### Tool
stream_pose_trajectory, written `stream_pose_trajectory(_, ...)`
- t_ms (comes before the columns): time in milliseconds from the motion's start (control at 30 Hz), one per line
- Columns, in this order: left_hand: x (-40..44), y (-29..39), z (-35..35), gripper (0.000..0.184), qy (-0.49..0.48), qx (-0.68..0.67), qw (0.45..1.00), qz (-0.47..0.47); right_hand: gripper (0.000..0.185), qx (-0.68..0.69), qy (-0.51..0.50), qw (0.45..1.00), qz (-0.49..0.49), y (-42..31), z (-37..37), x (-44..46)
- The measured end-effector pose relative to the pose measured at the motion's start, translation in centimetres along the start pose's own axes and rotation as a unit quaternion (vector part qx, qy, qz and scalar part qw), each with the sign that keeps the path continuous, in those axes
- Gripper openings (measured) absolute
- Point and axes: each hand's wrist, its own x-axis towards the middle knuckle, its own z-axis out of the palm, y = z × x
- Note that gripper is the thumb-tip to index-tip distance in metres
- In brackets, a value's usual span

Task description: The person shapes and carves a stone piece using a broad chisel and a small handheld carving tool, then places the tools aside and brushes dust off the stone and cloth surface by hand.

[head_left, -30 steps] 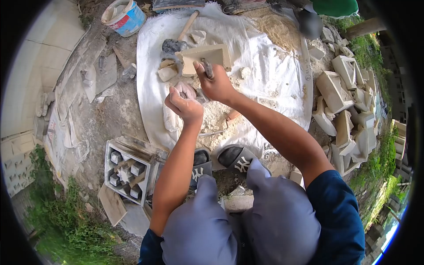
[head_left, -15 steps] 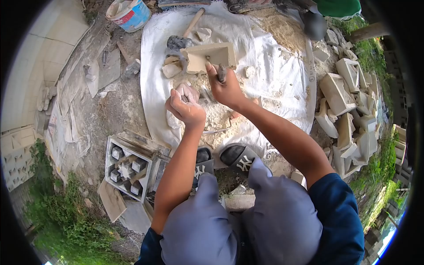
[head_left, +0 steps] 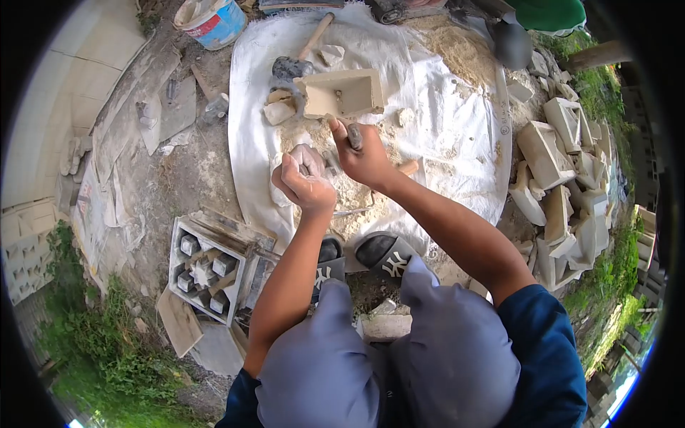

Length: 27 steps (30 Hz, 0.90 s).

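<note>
My left hand, pale with dust, is closed with its fingers curled; what it holds, if anything, I cannot make out. Just to its right, my right hand grips a dark grey handle whose rounded end sticks up past the thumb; the rest of that tool is hidden. Beyond both hands lies a beige cast block with a hollow box shape. Under the hands, crumbled pale material covers part of the white sheet. A tool with a wooden handle and a thin bent metal rod lies there too.
A mallet and broken chunks lie by the block. To the left stand a hexagonal mould and, farther back, a bucket. Hollow blocks are piled on the right. A sand heap is at the back.
My right hand has drawn back slightly from the hollow block, and its raised thumb no longer overlaps the block's inside. My left hand has shifted a little, still curled.
</note>
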Motion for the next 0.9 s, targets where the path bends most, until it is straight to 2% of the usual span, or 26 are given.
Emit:
stream_pose_trajectory(33,-0.4,-0.7,1.2,0.023,0.029,0.129,0.984,0.116,0.041,-0.008,-0.014,1.000,0.000,0.2,0.1,0.4)
stream_pose_trajectory(67,-0.3,-1.5,2.2,0.023,0.113,0.385,0.869,0.289,0.040,-0.015,-0.030,0.999,-0.003,0.2,0.3,0.8)
stream_pose_trajectory(100,-0.1,-2.0,2.3,0.022,0.169,0.483,0.781,0.357,0.040,-0.018,-0.008,0.999,0.026,-1.0,0.2,1.0)
stream_pose_trajectory(167,-0.6,-3.5,0.2,0.019,0.173,0.498,0.786,0.322,0.040,-0.005,0.004,1.000,0.021,-1.0,0.1,0.5)
stream_pose_trajectory(200,-1.8,-4.4,-2.3,0.016,0.069,0.346,0.922,0.161,0.039,0.005,0.010,1.000,0.027,-0.7,0.2,-0.3)
stream_pose_trajectory(233,-2.1,-4.7,-1.6,0.015,0.076,0.345,0.915,0.195,0.040,-0.020,-0.023,0.999,-0.011,0.6,0.6,-0.3)
stream_pose_trajectory(267,-2.3,-5.0,-0.9,0.014,0.083,0.345,0.907,0.228,0.041,-0.018,-0.046,0.999,-0.010,1.9,0.5,-0.3)
stream_pose_trajectory(300,-2.5,-5.3,-0.2,0.013,0.090,0.345,0.897,0.261,0.039,-0.009,-0.029,0.999,0.028,0.9,0.4,-0.2)
stream_pose_trajectory(367,-0.4,-1.9,1.8,0.013,0.145,0.489,0.771,0.382,0.038,0.005,-0.011,0.998,0.060,-0.5,0.4,0.0)
stream_pose_trajectory(400,-0.8,-1.5,1.5,0.012,0.126,0.399,0.855,0.306,0.038,0.015,0.003,0.999,0.039,-0.7,0.2,-1.0)
stream_pose_trajectory(433,-1.5,-1.1,1.3,0.012,0.087,0.297,0.914,0.262,0.037,0.025,0.015,0.999,0.021,-0.8,0.1,-1.8)
stream_pose_trajectory(500,-2.7,-0.5,1.0,0.010,0.045,0.066,0.984,0.159,0.038,-0.007,-0.007,1.000,0.005,0.0,0.3,-1.6)
stream_pose_trajectory(533,-3.0,-1.0,1.5,0.008,0.072,0.222,0.947,0.220,0.039,-0.037,-0.030,0.999,-0.016,0.0,0.3,-1.3)
stream_pose_trajectory(567,-3.1,-1.4,1.6,0.008,0.097,0.375,0.880,0.275,0.040,-0.002,0.001,1.000,0.013,-0.1,0.2,-1.3)
stream_pose_trajectory(667,-2.6,-2.2,0.4,0.025,0.085,0.473,0.826,0.296,0.041,0.048,0.040,0.997,0.043,0.0,-0.4,-2.5)
stream_pose_trajectory(733,-3.7,-2.1,-0.1,0.027,0.059,0.394,0.864,0.307,0.042,0.044,0.036,0.997,0.055,1.1,-0.4,-3.9)
stream_pose_trajectory(800,-4.0,-1.8,0.1,0.028,0.021,0.266,0.911,0.313,0.044,-0.022,-0.008,1.000,-0.016,1.2,-0.8,-3.4)
stream_pose_trajectory(833,-3.8,-1.1,-0.1,0.025,0.045,0.404,0.852,0.331,0.043,0.000,0.002,0.999,0.033,0.5,-1.0,-3.6)
stream_pose_trajectory(867,-3.1,-0.6,-0.2,0.022,0.070,0.531,0.771,0.345,0.043,0.004,0.004,0.999,0.031,-0.4,-1.1,-3.9)
stream_pose_trajectory(900,-2.8,0.0,-0.2,0.017,0.103,0.508,0.786,0.337,0.043,0.006,0.020,1.000,0.013,-1.0,-1.5,-4.6)
